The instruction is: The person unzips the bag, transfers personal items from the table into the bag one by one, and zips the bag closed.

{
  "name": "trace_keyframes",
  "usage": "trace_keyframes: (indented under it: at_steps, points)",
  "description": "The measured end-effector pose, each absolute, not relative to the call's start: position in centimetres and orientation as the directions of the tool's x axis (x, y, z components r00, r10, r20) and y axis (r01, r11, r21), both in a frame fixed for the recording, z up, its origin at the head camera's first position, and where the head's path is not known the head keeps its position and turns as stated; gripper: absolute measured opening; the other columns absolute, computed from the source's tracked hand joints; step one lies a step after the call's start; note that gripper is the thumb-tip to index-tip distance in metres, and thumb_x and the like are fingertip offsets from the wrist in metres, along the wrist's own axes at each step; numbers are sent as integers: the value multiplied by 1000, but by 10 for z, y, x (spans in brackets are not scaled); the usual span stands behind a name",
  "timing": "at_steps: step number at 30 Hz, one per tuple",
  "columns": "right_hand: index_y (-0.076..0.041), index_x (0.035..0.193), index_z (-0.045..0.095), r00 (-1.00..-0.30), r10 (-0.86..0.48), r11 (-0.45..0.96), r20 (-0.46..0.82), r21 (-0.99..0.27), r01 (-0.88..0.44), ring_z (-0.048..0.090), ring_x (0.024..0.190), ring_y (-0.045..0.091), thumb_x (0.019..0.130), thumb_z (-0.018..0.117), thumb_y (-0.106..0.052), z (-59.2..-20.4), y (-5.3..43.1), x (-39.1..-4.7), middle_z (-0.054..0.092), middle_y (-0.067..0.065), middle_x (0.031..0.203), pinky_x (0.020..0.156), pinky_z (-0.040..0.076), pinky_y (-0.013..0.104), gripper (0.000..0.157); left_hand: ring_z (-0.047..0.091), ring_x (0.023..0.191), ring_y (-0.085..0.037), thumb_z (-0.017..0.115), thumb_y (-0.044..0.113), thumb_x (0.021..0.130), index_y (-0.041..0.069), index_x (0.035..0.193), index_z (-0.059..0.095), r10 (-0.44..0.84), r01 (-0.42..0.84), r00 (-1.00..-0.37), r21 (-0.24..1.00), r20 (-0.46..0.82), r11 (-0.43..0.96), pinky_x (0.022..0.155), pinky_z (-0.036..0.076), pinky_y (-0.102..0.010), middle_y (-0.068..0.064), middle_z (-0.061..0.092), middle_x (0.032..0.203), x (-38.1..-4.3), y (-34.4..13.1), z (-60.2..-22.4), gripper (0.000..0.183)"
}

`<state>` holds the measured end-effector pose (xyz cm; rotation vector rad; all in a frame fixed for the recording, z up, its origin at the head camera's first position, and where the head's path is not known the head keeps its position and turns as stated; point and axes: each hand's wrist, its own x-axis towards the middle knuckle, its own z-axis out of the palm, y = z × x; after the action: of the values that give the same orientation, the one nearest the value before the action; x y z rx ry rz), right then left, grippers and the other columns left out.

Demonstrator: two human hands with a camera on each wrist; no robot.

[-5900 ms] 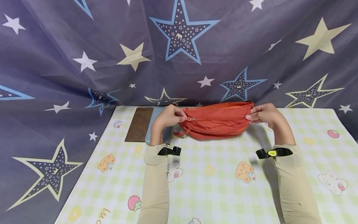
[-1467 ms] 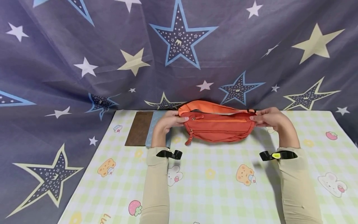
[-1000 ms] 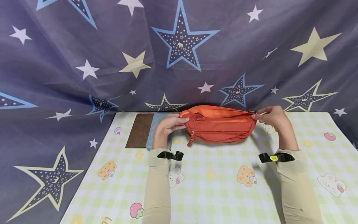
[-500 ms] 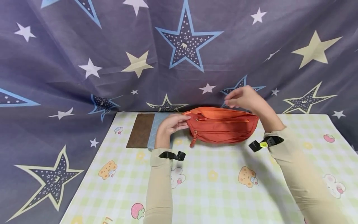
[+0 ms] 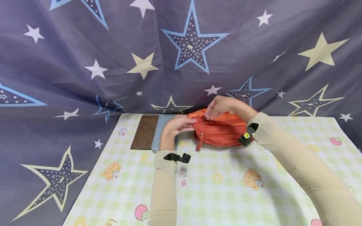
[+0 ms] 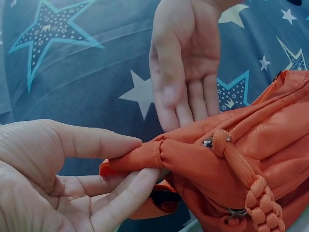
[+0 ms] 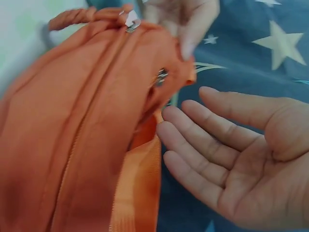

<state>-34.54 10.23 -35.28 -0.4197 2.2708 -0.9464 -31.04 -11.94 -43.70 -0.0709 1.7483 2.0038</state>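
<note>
A red-orange waist bag (image 5: 223, 138) stands near the back of the table, with a braided zipper pull (image 5: 200, 142) hanging at its left end. My left hand (image 5: 178, 123) pinches that end; in the left wrist view the bag's corner sits between thumb and fingers of my left hand (image 6: 58, 179). Above the bag's top left, my right hand (image 5: 222, 106) reaches over with its fingertips pointing down at the upper zipper. In the right wrist view the fingers of my right hand (image 7: 251, 150) are extended and loose, close beside the zipper slider (image 7: 161, 77) and the orange band (image 7: 137, 193).
Left of the bag, a brown flat rectangular piece (image 5: 145, 131) and a light blue flat one (image 5: 159, 131), partly behind my left hand, lie side by side. A checked cloth (image 5: 203, 194) covers the table. A dark star-patterned curtain (image 5: 181, 84) hangs behind it.
My right hand has let go of the bag's right end, lifted, and swung left over the bag to its upper left part. My left hand keeps its grip; the bag barely moves.
</note>
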Motion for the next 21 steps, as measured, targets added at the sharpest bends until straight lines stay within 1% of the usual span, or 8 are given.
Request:
trace_keyframes:
  at_steps: [3, 6, 9, 11, 13, 16, 18, 21]
  points:
    - [4, 115, 72, -711, -512, 729, -482, -681, -64, 70, 109, 29, 96, 68, -6, -358, 96, -351, 76, 11, 106, 108, 52, 47, 22, 72, 67, -9, 60, -3, 98, -11, 131, 60, 316, -380, -885, 923, -341, -67, 71, 62, -24, 2, 73, 75, -310, -119, -437, 35]
    - [0, 111, 74, -695, -514, 766, -502, -633, -109, 68, 110, 27, 94, 72, -9, -362, 91, -353, 75, 10, 106, 110, 49, 49, 19, 72, 67, -9, 61, -3, 97, -8, 120, 65, 311, -379, -887, 923, -340, -71, 70, 62, -24, 1, 73, 74, -311, -119, -437, 24]
    - [-3, 103, 76, -683, -536, 785, -497, -592, -185, 62, 99, 19, 92, 76, -12, -365, 89, -354, 72, 0, 94, 103, 51, 43, 15, 72, 66, -10, 62, -3, 97, -3, 109, 68, 307, -376, -889, 924, -339, -72, 69, 62, -24, 0, 74, 74, -312, -118, -438, 14]
    - [-4, 98, 76, -683, -540, 793, -491, -568, -219, 55, 95, 16, 90, 78, -13, -367, 88, -354, 68, -5, 87, 100, 49, 41, 12, 72, 66, -10, 62, -3, 96, -1, 106, 68, 304, -376, -890, 924, -339, -71, 69, 62, -23, 0, 74, 74, -313, -118, -439, 12]
    - [-5, 94, 76, -680, -544, 797, -492, -557, -235, 50, 92, 15, 89, 79, -14, -369, 88, -355, 65, -7, 81, 98, 47, 41, 10, 72, 66, -10, 62, -3, 96, -3, 110, 68, 305, -372, -890, 926, -338, -63, 69, 62, -23, 1, 74, 74, -313, -118, -438, 15]
    - [-7, 91, 76, -675, -542, 800, -501, -553, -231, 52, 94, 15, 90, 79, -15, -369, 89, -354, 65, -7, 79, 103, 47, 44, 9, 72, 66, -9, 62, -3, 97, -8, 121, 65, 306, -376, -888, 925, -342, -57, 69, 62, -23, 1, 74, 75, -312, -117, -438, 26]
    - [-7, 90, 75, -661, -550, 795, -511, -563, -226, 53, 90, 15, 91, 77, -15, -369, 90, -355, 64, -6, 77, 98, 48, 41, 8, 72, 67, -9, 62, -2, 97, -11, 129, 61, 306, -379, -887, 924, -346, -54, 70, 62, -24, 2, 74, 75, -313, -117, -439, 33]
    - [-6, 90, 74, -635, -566, 779, -526, -593, -204, 55, 83, 16, 92, 71, -15, -369, 91, -355, 66, -3, 77, 88, 51, 36, 9, 72, 68, -10, 62, -3, 97, -12, 133, 59, 304, -390, -884, 919, -356, -56, 71, 62, -24, 1, 74, 75, -313, -118, -440, 37]
